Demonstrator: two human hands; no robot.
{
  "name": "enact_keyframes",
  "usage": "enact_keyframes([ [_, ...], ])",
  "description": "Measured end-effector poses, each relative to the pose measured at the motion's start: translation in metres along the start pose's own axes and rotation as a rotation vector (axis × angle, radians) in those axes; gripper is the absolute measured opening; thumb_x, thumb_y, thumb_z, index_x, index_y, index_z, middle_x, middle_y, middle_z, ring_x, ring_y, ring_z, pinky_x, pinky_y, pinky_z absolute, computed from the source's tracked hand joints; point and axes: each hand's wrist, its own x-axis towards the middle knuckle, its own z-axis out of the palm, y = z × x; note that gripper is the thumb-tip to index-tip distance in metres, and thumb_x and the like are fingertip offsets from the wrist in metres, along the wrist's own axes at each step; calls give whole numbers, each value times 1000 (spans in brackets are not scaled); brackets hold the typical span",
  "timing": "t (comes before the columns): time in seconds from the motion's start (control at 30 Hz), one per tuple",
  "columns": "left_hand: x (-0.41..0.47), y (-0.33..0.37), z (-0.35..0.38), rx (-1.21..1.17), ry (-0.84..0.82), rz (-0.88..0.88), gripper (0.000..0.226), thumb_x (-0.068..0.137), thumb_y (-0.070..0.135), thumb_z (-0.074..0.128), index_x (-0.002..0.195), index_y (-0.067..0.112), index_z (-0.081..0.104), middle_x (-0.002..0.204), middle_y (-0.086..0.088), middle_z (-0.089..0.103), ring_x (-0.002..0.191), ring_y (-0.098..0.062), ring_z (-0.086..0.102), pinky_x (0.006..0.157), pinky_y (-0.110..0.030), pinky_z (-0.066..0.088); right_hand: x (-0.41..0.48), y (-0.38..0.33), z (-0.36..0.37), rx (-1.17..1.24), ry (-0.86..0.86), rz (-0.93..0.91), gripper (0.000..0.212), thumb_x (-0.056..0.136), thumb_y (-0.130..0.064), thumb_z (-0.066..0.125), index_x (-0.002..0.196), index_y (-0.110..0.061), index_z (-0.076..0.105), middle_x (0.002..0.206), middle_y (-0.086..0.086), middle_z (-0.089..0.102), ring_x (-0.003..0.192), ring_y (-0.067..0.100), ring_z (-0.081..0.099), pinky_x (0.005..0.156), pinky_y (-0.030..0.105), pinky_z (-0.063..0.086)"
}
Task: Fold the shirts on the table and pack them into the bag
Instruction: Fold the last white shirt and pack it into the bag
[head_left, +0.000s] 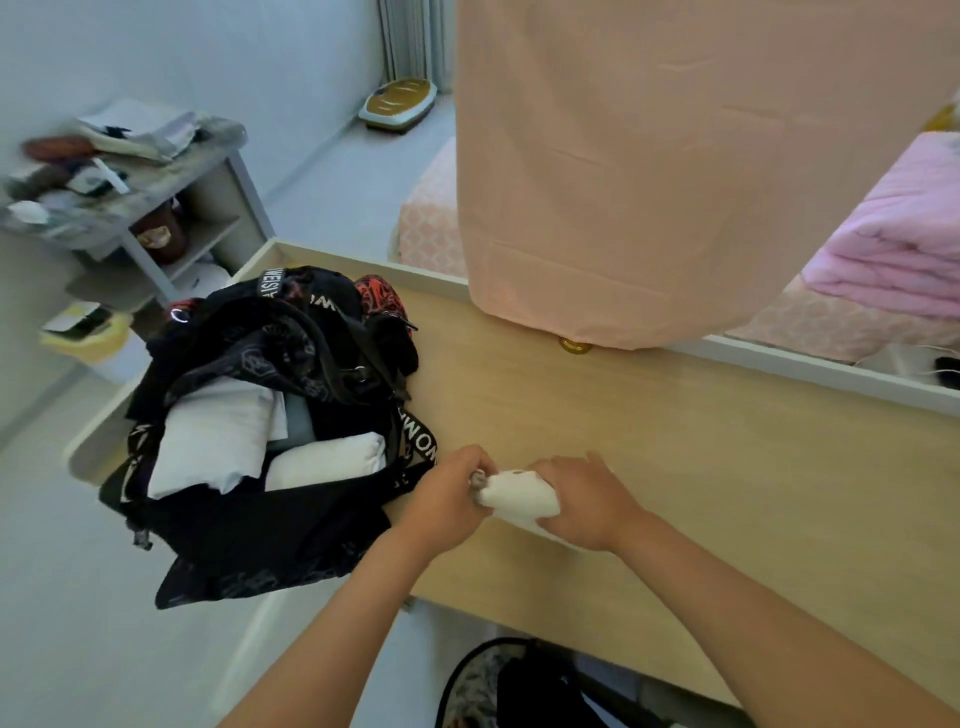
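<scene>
A small white rolled shirt (519, 498) lies on the wooden table (675, 441) near its front edge. My left hand (447, 499) grips its left end and my right hand (582, 499) wraps over its right part. Left of my hands sits an open black bag (249, 530) with white lettering on its straps. Inside it lie two folded white garments (208, 441) and one grey garment between them. The bag hangs partly over the table's left corner.
A peach cloth (649, 171) hangs over the table's far edge, with a small gold object (574, 345) beneath it. A cluttered grey shelf (135, 176) stands at the left. Pink folded blankets (893, 249) lie on a bed at the right. A dark basket (519, 686) sits under the table.
</scene>
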Motion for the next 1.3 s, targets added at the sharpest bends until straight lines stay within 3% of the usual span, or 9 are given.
enact_keyframes([
  [0.1, -15, -3, -4, 154, -62, 26, 58, 77, 30, 75, 128, 29, 48, 134, 7, 53, 111, -18, 58, 87, -34, 50, 4, -13, 22, -265, 176, -123, 49, 68, -35, 74, 115, -27, 62, 90, 0, 61, 86, 25, 63, 112, 63, 29],
  [0.2, -28, -12, 10, 362, -276, -17, 86, 78, 39, 77, 150, 24, 32, 147, 4, 43, 127, -21, 44, 102, -35, 40, -5, -25, 37, -242, 32, -154, 46, 73, -35, 66, 117, -25, 57, 107, 4, 53, 101, 28, 56, 88, 46, 45],
  [0.27, -34, -23, 22, 494, -325, 8, 74, 87, 37, 67, 151, 25, 31, 153, 4, 38, 132, -23, 36, 109, -35, 32, -8, -27, 44, -213, -38, -152, 59, 72, -43, 62, 128, -24, 51, 132, 8, 45, 119, 29, 47, 77, 42, 50],
  [0.33, -38, -30, 29, 500, -273, 6, 63, 94, 35, 58, 151, 26, 32, 154, 6, 37, 137, -22, 30, 114, -32, 21, -5, -24, 48, -244, -86, -145, 75, 74, -48, 61, 143, -24, 42, 151, 11, 35, 129, 30, 42, 87, 43, 49],
  [0.5, -35, -27, 24, 230, -162, -71, 49, 96, 19, 57, 143, 21, 45, 142, -1, 50, 130, -21, 44, 108, -27, 31, 8, -23, 38, -210, -123, -204, 65, 94, -44, 54, 151, -28, 27, 131, 6, 55, 109, 29, 58, 87, 40, 48],
  [0.63, -29, -2, -17, 168, -15, -54, 41, 96, 19, 56, 136, 23, 51, 128, 6, 55, 116, -12, 51, 93, -19, 36, 23, -32, 3, 2, -70, -241, 60, 95, -44, 56, 148, -27, 34, 129, 2, 59, 111, 26, 60, 87, 35, 46],
  [0.8, -31, 18, -94, 189, 329, 6, 46, 99, 27, 52, 144, 26, 42, 139, 11, 49, 127, -5, 43, 105, -23, 37, 53, -69, -59, 273, 13, -254, 41, 91, -48, 61, 126, -32, 46, 108, -7, 62, 93, 20, 59, 75, 34, 45],
  [1.0, -30, -12, -195, 400, 754, -66, 48, 88, -5, 51, 131, 17, 56, 125, 1, 61, 120, -17, 51, 105, -30, 40, 97, -136, -87, 634, 58, -248, 28, 93, -41, 62, 116, -33, 48, 107, -11, 61, 95, 14, 60, 84, 39, 51],
  [1.3, 7, -111, -257, 1068, 80, -97, 59, 93, 16, 53, 148, 30, 37, 157, -1, 33, 147, -25, 22, 120, -43, 12, 154, -194, -37, 958, -33, 15, 58, 95, -36, 62, 144, -35, 31, 129, -7, 53, 112, 13, 56, 98, 42, 49],
])
